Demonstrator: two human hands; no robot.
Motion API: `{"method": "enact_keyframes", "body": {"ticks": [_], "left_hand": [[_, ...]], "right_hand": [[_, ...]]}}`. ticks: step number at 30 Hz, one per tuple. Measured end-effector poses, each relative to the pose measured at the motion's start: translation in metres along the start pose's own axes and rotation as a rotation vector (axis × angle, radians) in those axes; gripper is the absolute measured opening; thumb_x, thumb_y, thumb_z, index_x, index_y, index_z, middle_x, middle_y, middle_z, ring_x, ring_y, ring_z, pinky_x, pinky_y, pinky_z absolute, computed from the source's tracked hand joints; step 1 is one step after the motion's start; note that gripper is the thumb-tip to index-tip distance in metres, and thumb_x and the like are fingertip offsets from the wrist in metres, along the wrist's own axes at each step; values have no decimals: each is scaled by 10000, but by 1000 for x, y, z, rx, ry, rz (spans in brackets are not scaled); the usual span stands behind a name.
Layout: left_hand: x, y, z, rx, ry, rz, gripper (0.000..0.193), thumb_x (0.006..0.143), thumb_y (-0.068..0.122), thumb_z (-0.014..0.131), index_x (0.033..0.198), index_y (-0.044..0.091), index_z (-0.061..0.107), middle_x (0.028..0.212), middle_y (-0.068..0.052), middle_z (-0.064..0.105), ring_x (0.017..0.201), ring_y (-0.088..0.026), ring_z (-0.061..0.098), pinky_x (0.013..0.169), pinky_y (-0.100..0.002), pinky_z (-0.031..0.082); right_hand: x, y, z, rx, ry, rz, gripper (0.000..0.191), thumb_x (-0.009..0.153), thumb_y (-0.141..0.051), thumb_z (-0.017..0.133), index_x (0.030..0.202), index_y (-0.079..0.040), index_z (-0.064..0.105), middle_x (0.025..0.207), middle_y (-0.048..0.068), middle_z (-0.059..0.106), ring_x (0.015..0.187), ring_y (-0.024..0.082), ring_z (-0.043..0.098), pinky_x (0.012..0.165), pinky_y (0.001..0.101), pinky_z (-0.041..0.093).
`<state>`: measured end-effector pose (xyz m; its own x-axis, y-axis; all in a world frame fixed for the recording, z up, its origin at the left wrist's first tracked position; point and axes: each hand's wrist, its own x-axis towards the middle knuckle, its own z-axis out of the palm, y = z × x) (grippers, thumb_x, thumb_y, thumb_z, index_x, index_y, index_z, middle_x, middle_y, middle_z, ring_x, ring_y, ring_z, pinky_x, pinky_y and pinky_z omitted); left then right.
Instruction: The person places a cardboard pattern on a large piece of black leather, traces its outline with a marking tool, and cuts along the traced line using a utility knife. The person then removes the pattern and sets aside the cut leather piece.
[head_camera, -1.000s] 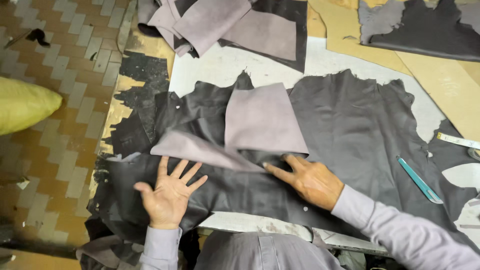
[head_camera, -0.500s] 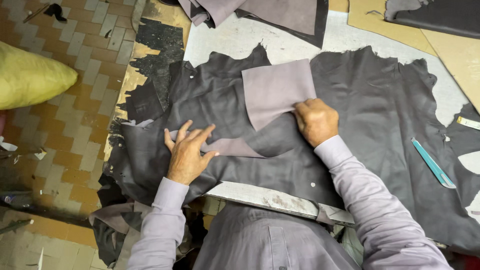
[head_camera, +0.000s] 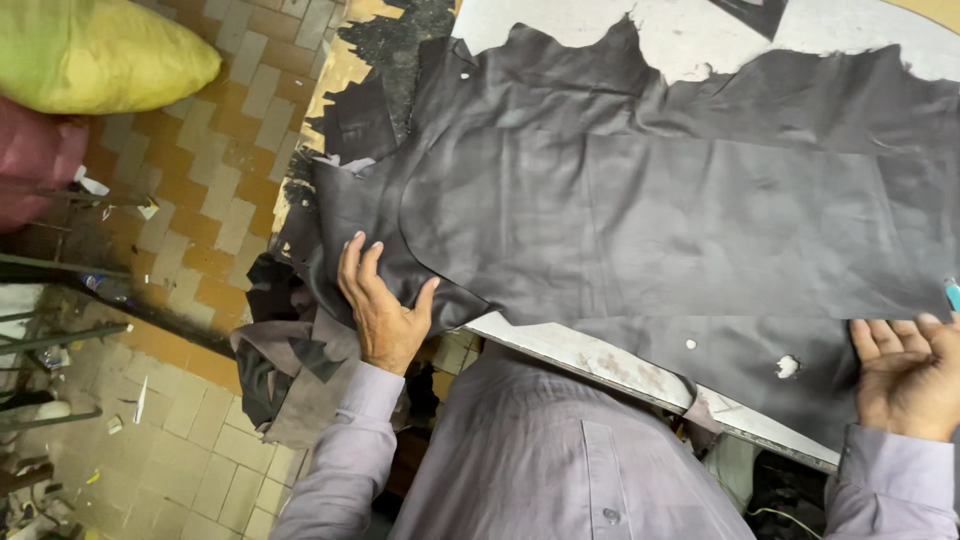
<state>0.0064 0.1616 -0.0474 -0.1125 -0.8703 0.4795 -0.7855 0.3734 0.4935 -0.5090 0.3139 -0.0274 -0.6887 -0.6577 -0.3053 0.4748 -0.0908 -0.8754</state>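
A large dark grey leather hide (head_camera: 640, 190) lies spread flat over the white work table (head_camera: 590, 355), with ragged edges and a small hole near its front right part. My left hand (head_camera: 382, 300) rests flat on the hide's front left corner, fingers spread, where the hide hangs over the table edge. My right hand (head_camera: 905, 375) lies palm down on the hide's front right part, fingers apart. Neither hand grips anything.
Leather scraps (head_camera: 290, 370) hang off the table's left corner. On the tiled floor (head_camera: 200, 200) to the left lie a yellow-green sack (head_camera: 100, 55) and a red sack (head_camera: 30, 165). A turquoise tool tip (head_camera: 952, 293) shows at the right edge.
The lighter grey leather piece that lay folded on the hide is gone from view. My hands have moved apart to the hide's front left and front right. The camera has shifted closer.
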Motion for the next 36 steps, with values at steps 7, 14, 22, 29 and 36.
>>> {"method": "enact_keyframes", "body": {"ticks": [7,14,22,29,36], "left_hand": [[-11,-8,1,-8,26,48,915,820,170,914,1485,36,300,1561,-231,274,1460,-459,326,1208,-567,379],[-2,-6,-8,15,67,134,823,863,229,883,1472,54,358,1556,-216,302,1452,-442,323,1204,-578,347],[33,27,-9,-23,-252,295,169,873,128,719,1034,138,770,1224,-25,722,1314,-291,565,1123,-547,325],[54,50,-90,-522,-482,-61,202,890,-29,632,1051,19,746,940,-81,790,826,-151,768,754,-285,586],[126,53,-32,-497,-513,48,149,901,90,734,1026,9,743,910,-110,799,818,-141,748,697,-263,580]], "right_hand": [[12,19,-4,-218,125,-163,204,1061,-88,580,1241,7,571,1153,66,627,1019,180,659,1021,350,641],[7,29,5,-236,70,-324,450,997,61,538,1439,-16,571,1137,45,602,977,138,677,918,279,648],[-10,16,1,-640,123,-561,373,955,185,675,1308,69,705,1011,-16,673,869,68,603,819,203,494],[-62,-25,-83,-659,411,-999,99,1056,27,658,1117,75,719,1087,123,770,920,140,726,813,227,560],[-10,-51,-79,-1057,227,-962,104,1046,-27,746,1069,53,682,1121,128,637,1017,200,594,990,336,476]]}}
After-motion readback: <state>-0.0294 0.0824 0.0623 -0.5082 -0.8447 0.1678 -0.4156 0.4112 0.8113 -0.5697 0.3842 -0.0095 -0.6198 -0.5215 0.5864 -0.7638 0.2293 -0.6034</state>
